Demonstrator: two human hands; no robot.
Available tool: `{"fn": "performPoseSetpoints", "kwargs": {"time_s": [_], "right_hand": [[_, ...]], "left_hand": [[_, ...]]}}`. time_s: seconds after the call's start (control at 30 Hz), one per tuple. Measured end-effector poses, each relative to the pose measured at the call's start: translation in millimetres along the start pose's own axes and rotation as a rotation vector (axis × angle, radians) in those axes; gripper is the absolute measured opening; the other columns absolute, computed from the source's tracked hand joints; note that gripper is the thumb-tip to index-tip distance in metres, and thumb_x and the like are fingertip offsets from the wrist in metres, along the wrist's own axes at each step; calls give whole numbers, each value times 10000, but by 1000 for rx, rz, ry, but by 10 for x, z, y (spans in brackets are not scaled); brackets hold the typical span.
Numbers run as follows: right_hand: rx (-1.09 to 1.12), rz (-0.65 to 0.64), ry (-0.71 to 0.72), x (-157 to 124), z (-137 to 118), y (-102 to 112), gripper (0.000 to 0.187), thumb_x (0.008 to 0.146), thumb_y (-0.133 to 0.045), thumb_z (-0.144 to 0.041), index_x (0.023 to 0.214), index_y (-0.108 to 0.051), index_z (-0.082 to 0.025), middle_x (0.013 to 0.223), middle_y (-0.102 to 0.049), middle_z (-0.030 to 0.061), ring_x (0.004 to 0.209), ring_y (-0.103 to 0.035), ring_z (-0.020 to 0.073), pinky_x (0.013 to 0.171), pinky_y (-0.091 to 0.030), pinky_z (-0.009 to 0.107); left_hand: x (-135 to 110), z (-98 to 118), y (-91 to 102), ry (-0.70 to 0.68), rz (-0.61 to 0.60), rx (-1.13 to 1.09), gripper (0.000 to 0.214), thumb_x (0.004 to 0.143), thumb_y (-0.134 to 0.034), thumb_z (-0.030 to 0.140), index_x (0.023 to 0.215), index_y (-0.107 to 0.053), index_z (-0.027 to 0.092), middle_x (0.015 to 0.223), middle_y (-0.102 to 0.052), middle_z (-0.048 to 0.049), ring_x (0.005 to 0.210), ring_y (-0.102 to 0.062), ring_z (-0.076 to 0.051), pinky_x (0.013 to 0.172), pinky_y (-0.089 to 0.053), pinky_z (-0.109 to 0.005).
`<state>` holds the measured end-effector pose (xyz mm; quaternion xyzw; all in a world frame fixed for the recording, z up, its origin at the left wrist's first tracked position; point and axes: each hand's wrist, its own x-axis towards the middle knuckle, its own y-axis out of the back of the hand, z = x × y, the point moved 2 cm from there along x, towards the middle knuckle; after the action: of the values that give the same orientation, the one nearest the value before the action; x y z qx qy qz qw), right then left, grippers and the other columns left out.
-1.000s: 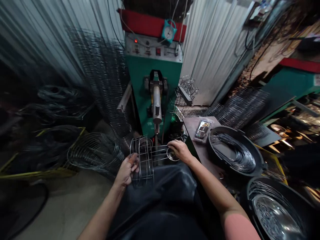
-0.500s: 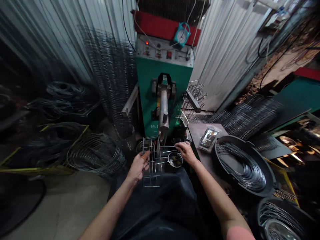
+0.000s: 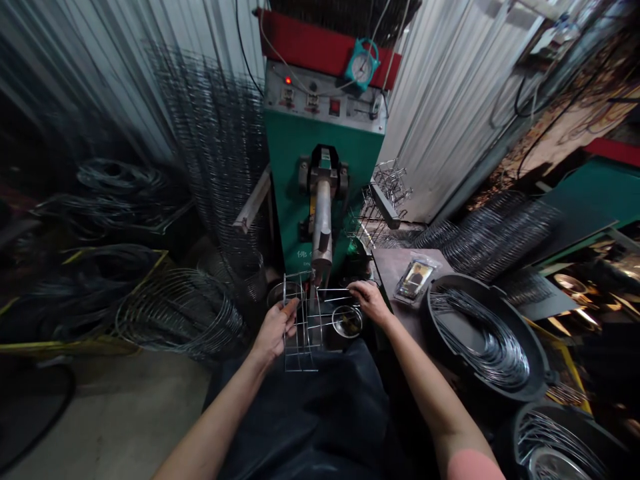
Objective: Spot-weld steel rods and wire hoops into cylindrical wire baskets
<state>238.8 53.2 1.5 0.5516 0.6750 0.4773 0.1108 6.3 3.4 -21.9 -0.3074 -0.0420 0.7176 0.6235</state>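
Fingers of the left hand (image 3: 274, 331) and right hand (image 3: 369, 300) clamp a wire frame (image 3: 301, 369) beside a steel bowl (image 3: 347, 321).

Rectangular welded wire frame (image 3: 300, 327), bright steel, stands upright, gripped along its side by the left hand (image 3: 274, 331). Straight steel rods (image 3: 336, 291) run sideways from it into the right hand (image 3: 369, 301), just above a small round steel dish (image 3: 347, 321).

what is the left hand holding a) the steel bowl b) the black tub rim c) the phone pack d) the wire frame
d: the left hand is closed on the wire frame, holding it up in front of the person.
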Motion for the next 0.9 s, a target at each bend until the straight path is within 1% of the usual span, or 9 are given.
{"fn": "performPoseSetpoints", "kwargs": {"time_s": [0.13, 0.33, 0.47, 0.53, 0.63, 0.73, 0.8, 0.9], "right_hand": [[-1, -5, -2, 51, -4, 14, 164, 882, -452, -266, 893, -606, -210, 870, -671, 31, 842, -594, 162, 831, -338, 327], [9, -12, 12, 92, 19, -11, 163, 887, -441, -256, 886, -596, -204, 848, -665, 23, 822, -590, 155, 830, -340, 322], [5, -3, 44, 40, 30, -9, 194, 898, -419, -274, 990, -574, -202, 949, -645, 48, 902, -571, 162, 851, -350, 324], [-21, -40, 80, 8, 21, -1, 207, 895, -434, -301, 1013, -576, -205, 952, -632, 53, 910, -560, 165, 859, -352, 333], [-110, -83, 110, -18, 6, 4, 212, 842, -529, -369, 934, -620, -201, 897, -607, 59, 882, -540, 178, 840, -366, 343], [-151, -46, 80, -20, 9, -5, 201, 832, -542, -378, 844, -644, -205, 882, -592, 62, 878, -528, 177, 815, -383, 329], [-142, -22, 63, -29, 23, -19, 194, 841, -532, -365, 829, -644, -208, 883, -595, 59, 892, -531, 175, 826, -379, 330], [-122, 18, 26, -80, 53, -41, 181, 825, -556, -364, 812, -636, -202, 915, -607, 63, 938, -537, 190, 869, -351, 365]], "left_hand": [[24, 31, -24, 6, -4, -11, 377, 556, -742, 365, 699, -448, 177, 516, -397, 92, 357, -243, -8, 332, -177, -155], [65, 66, -30, 35, -2, -18, 360, 553, -749, 348, 700, -477, 163, 516, -409, 84, 354, -240, -6, 322, -158, -155], [85, 59, -24, 30, 3, -9, 366, 548, -755, 352, 680, -471, 164, 507, -405, 89, 352, -240, -6, 318, -166, -154], [88, 55, -24, 28, 8, -2, 368, 551, -753, 358, 666, -461, 166, 507, -407, 89, 348, -242, -5, 317, -167, -155], [83, 62, -31, 23, 15, 3, 379, 546, -754, 366, 648, -449, 166, 507, -412, 88, 343, -238, -1, 315, -154, -156], [67, 78, -46, 16, 23, 4, 390, 528, -760, 372, 630, -446, 164, 497, -408, 86, 342, -244, -1, 315, -155, -157], [56, 86, -56, 11, 27, 6, 391, 524, -760, 373, 617, -444, 163, 491, -400, 88, 340, -241, 0, 316, -160, -157], [50, 86, -60, 4, 29, 8, 385, 528, -756, 371, 615, -445, 161, 497, -404, 87, 336, -233, 3, 315, -164, -157]]}}
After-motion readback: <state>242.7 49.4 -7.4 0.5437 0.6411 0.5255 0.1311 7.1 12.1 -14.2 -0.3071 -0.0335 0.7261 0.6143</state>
